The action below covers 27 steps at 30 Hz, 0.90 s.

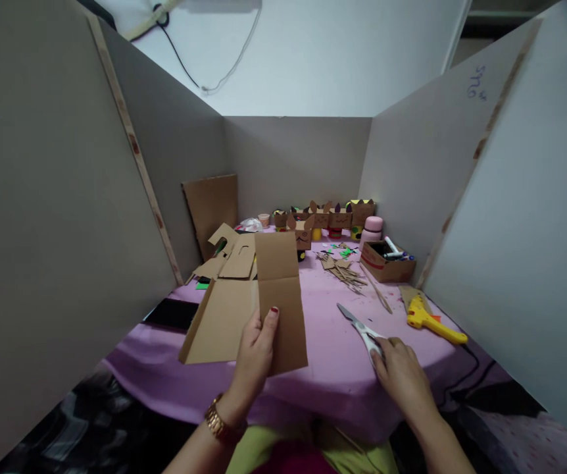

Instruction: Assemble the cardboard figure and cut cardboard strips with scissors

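My left hand (258,342) grips a creased strip of brown cardboard (282,296), thumb on its front face. Behind that strip lies a larger folded cardboard piece (221,322), partly covered by it; I cannot tell whether the hand holds this one too. At the table's right front, my right hand (396,368) is closed around the white handles of a pair of scissors (360,329). The blades point away to the left and look shut, lying on or just over the pink cloth.
A yellow glue gun (431,320) with a cord rests at right. Behind it stand a cardboard box of markers (387,263) and a pink bottle (372,227). Cardboard scraps (345,271) lie mid-table before several cardboard animal figures (320,216). A black flat object (172,315) sits left. Grey panels enclose the table.
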Motion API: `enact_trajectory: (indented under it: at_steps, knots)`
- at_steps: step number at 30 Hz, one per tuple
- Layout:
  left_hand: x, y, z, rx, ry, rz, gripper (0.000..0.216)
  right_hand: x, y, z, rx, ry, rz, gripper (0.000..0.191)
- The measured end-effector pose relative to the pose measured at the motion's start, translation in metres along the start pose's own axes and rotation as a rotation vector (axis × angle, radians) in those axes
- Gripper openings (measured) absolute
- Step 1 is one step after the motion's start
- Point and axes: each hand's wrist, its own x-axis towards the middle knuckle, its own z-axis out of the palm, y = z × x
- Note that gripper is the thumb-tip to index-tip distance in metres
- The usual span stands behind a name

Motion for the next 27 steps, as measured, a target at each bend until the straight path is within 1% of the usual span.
enact_trajectory:
  at_steps: [2,5,7,12,16,19,21,22,23,24,26,27]
  knots:
    - [0.006,0.008,0.001,0.021,0.021,0.059,0.04,0.0,0.003,0.003,-0.011,-0.001,-0.01,0.031]
    - [0.015,0.019,0.004,0.032,0.113,0.139,0.032,0.0,0.008,0.007,-0.012,0.013,-0.028,0.029]
    - [0.021,0.026,0.005,0.029,0.152,0.161,0.03,0.001,0.01,0.01,-0.006,0.025,-0.037,0.028]
    - [0.026,0.043,0.007,0.091,0.152,0.188,0.036,0.006,0.013,0.017,0.029,0.054,-0.051,0.026]
    - [0.024,0.054,0.009,0.123,0.174,0.247,0.033,0.008,0.012,0.023,0.077,0.077,-0.041,0.029]
    - [0.022,0.058,0.011,0.147,0.193,0.276,0.031,0.006,0.013,0.028,0.133,0.1,-0.013,0.029]
    - [0.02,0.058,0.012,0.157,0.201,0.256,0.03,0.005,0.013,0.029,0.172,0.121,0.008,0.029]
    - [0.019,0.056,0.012,0.155,0.204,0.238,0.03,0.004,0.012,0.028,0.239,0.139,0.033,0.03]
    - [0.018,0.054,0.012,0.148,0.204,0.216,0.029,0.003,0.009,0.026,0.359,0.161,0.073,0.03]
    - [0.018,0.052,0.013,0.135,0.204,0.192,0.028,0.002,0.005,0.023,0.533,0.178,0.131,0.031]
    - [0.017,0.047,0.013,0.099,0.201,0.146,0.026,0.0,-0.006,0.014,1.001,0.158,0.289,0.036]
    - [0.017,0.045,0.013,0.086,0.201,0.125,0.026,-0.001,-0.013,0.009,1.235,0.107,0.372,0.04]
